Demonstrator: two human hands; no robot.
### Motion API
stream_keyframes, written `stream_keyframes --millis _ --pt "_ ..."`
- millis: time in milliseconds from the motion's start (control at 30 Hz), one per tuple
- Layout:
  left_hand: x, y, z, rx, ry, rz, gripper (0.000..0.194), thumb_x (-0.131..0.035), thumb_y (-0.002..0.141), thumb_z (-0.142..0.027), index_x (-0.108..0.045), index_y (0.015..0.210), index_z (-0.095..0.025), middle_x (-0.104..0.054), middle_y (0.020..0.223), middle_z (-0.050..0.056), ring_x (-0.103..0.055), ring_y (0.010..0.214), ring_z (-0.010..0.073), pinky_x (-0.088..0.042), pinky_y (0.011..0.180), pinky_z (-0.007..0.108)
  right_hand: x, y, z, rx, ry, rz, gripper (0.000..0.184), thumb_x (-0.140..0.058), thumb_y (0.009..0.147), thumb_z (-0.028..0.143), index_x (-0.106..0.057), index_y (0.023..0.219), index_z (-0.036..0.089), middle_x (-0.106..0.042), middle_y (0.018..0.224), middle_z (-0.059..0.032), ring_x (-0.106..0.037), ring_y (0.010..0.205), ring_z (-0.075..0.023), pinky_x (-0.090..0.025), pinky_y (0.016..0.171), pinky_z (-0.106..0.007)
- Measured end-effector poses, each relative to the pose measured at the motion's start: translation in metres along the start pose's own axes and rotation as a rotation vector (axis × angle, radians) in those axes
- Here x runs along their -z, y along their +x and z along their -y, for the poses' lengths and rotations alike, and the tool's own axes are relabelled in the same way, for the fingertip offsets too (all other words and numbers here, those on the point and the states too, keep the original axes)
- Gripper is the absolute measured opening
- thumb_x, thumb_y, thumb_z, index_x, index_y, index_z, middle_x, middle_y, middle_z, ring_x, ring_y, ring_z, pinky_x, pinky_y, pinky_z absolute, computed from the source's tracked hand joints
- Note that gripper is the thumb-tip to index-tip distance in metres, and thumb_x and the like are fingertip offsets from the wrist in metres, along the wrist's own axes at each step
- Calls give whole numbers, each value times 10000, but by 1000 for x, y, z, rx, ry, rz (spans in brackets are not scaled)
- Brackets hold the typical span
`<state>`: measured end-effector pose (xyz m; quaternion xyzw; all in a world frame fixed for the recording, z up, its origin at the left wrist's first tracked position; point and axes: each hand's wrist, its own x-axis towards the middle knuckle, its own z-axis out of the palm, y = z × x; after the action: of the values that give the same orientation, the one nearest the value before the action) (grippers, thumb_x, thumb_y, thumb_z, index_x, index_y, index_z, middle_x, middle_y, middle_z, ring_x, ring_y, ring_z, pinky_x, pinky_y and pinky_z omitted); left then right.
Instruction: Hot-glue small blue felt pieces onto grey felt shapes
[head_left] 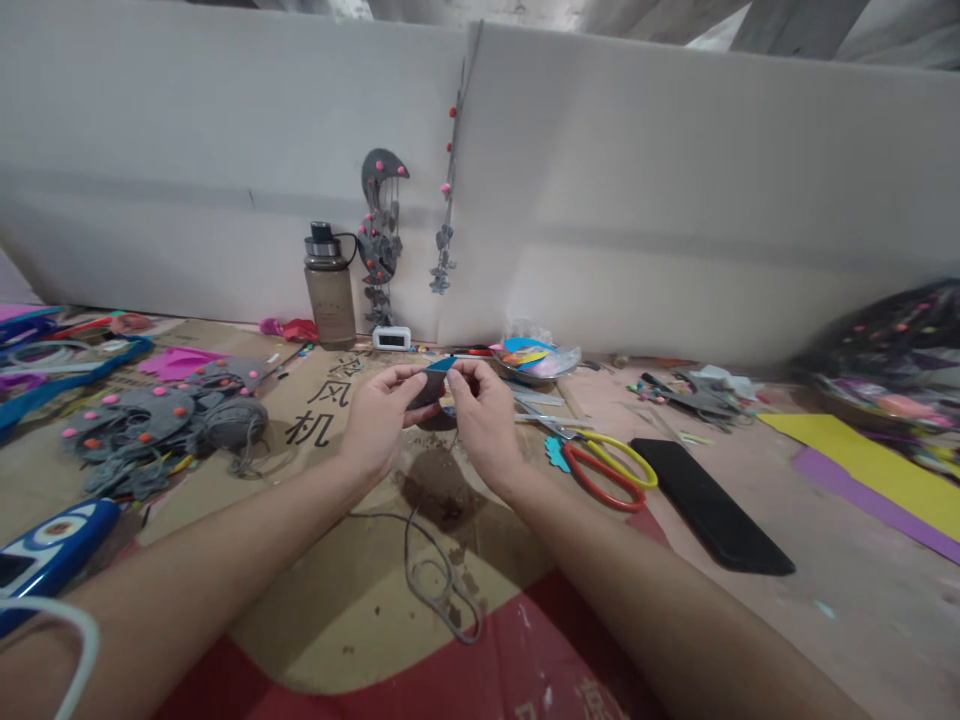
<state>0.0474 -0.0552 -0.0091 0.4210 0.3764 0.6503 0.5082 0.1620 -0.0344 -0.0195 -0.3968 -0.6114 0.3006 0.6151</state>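
Observation:
My left hand [379, 415] and my right hand [484, 415] meet above the cardboard-covered table [352, 590]. Between their pinched fingertips they hold a small piece of felt [433, 380], grey with a blue edge. Both hands are closed on it, thumbs toward me. A grey cord [439, 580] lies looped on the cardboard just below my wrists. Scissors [600, 465] with one red and one yellow handle lie right of my right hand, beside a black phone [709, 505].
A pile of grey felt shapes with pink dots [150, 420] and grey yarn lies at left. A water bottle [328, 288], a small clock [391, 338] and hanging felt ornaments [381, 235] stand by the white back wall. Coloured sheets [870, 465] lie at right.

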Motion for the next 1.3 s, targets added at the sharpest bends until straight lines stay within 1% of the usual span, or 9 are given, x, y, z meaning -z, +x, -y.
stream_keyframes --millis 267,467,567,733,900,1000,1133,1300 --pt "1 1 -1 45 -1 4 199 -716 653 -276 -660 807 -161 -672 871 36 -627 787 159 -562 697 333 -1 2 -1 -55 22 9 175 -458 825 323 -543 753 187 -546 691 10 -493 648 -130 -397 628 -250" --pt "1 1 -3 49 -17 26 199 -728 654 -294 -650 769 -151 -646 840 21 -608 781 141 -564 689 307 -1 1 2 -58 19 12 169 -463 823 310 -551 765 179 -556 713 5 -497 664 -128 -395 644 -248" --pt "1 2 -3 50 -26 -9 202 -738 646 -288 -646 761 -150 -644 834 23 -610 777 140 -566 681 304 0 0 3 -43 23 32 159 -472 821 311 -550 771 182 -553 722 8 -493 671 -126 -391 648 -247" --pt "2 5 -5 81 -28 -42 186 -737 639 -263 -639 751 -152 -652 817 26 -622 752 140 -567 662 298 4 8 4 -70 71 112 143 -491 789 297 -541 715 184 -520 661 24 -467 624 -116 -378 618 -244" --pt "5 9 -5 116 -13 -58 163 -717 659 -252 -636 743 -138 -653 791 36 -627 725 138 -572 640 293 9 16 2 -66 38 200 162 -504 768 323 -537 691 184 -511 637 29 -442 606 -112 -365 600 -241" --pt "7 11 -4 135 -14 -39 137 -699 681 -235 -637 744 -130 -656 788 40 -632 721 139 -577 626 290 10 18 -3 -61 17 242 176 -499 773 329 -527 679 183 -523 652 22 -449 633 -112 -367 612 -236" --pt "8 13 -5 157 -20 -23 88 -669 704 -194 -645 754 -126 -664 785 41 -638 698 130 -576 604 267 10 20 -8 -100 32 277 166 -487 786 324 -539 706 188 -537 661 21 -453 622 -110 -371 613 -239" --pt "13 18 -6 229 -6 45 93 -630 727 -170 -657 800 -119 -693 780 63 -664 680 150 -571 572 258 11 22 -11 -111 24 335 184 -486 800 344 -534 707 192 -569 673 13 -463 617 -114 -368 605 -246"
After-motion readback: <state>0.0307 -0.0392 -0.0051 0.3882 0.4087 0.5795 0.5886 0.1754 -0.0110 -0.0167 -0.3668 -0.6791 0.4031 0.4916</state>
